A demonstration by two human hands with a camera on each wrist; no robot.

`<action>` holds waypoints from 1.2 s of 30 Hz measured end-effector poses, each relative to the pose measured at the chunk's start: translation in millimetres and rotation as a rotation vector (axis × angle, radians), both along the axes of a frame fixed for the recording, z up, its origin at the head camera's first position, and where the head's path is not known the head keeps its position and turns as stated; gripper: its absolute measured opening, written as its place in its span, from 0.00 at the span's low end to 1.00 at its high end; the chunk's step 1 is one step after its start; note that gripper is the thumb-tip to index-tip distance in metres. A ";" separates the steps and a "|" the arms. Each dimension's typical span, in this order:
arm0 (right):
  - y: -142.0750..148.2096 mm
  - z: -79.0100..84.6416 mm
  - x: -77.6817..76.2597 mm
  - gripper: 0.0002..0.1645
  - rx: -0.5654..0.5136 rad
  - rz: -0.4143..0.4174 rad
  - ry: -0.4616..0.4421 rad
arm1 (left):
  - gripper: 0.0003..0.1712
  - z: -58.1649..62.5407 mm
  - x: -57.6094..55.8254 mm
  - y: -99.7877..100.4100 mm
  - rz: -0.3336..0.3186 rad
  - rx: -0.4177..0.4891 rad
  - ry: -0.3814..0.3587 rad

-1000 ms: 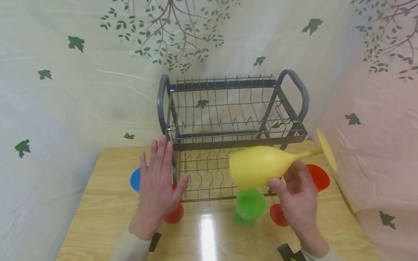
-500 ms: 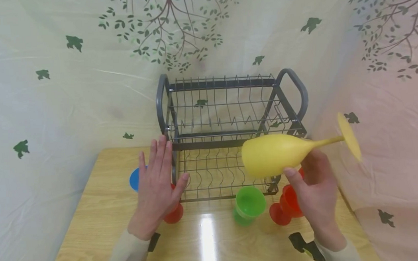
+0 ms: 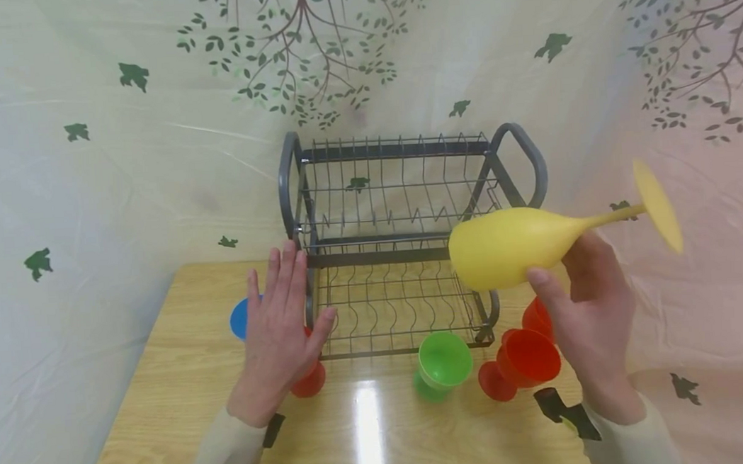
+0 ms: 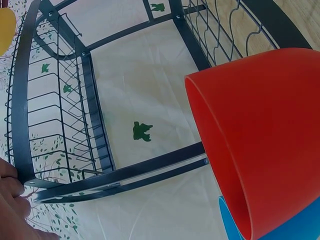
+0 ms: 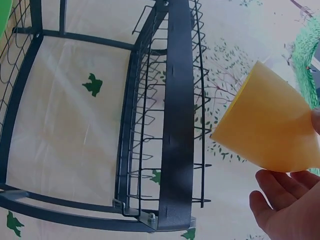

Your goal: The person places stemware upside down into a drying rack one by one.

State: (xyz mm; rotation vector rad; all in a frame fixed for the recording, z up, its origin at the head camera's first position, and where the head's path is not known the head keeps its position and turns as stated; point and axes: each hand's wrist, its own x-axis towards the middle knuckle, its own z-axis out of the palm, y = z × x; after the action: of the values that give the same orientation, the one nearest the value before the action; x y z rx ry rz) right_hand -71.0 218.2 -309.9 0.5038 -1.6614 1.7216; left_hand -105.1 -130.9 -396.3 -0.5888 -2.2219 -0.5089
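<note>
Your right hand (image 3: 595,318) grips the yellow cup (image 3: 514,247) sideways; your left hand (image 3: 277,333) lies straight-fingered at the rack's (image 3: 379,258) left end.

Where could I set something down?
Both rack tiers look bare, where the yellow cup doesn't hide them. The table is free between the sleeves and left of the blue cup. It's crowded by the rack's front right corner, with a green cup and red cups, and around the left hand.

the long sleeves (image 3: 225,450) are cream, with angular black pieces (image 3: 274,431) jutting beside both cuffs (image 3: 248,425).
</note>
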 end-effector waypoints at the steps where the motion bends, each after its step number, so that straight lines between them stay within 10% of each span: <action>1: 0.7 1.7 -1.5 0.34 0.013 -0.013 -0.005 | 0.46 0.0 -0.3 -0.2 0.001 -0.001 -0.003; 36: -0.5 64.2 -63.4 0.30 0.203 -0.259 -0.057 | 0.47 -0.9 -1.9 0.1 -0.015 0.000 -0.013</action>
State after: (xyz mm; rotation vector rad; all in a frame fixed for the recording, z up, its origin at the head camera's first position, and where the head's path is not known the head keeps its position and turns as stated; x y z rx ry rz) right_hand -134.4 217.7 -245.7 0.3161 -1.8636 1.4010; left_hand -107.0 -130.8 -397.2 -0.6037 -2.2312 -0.5218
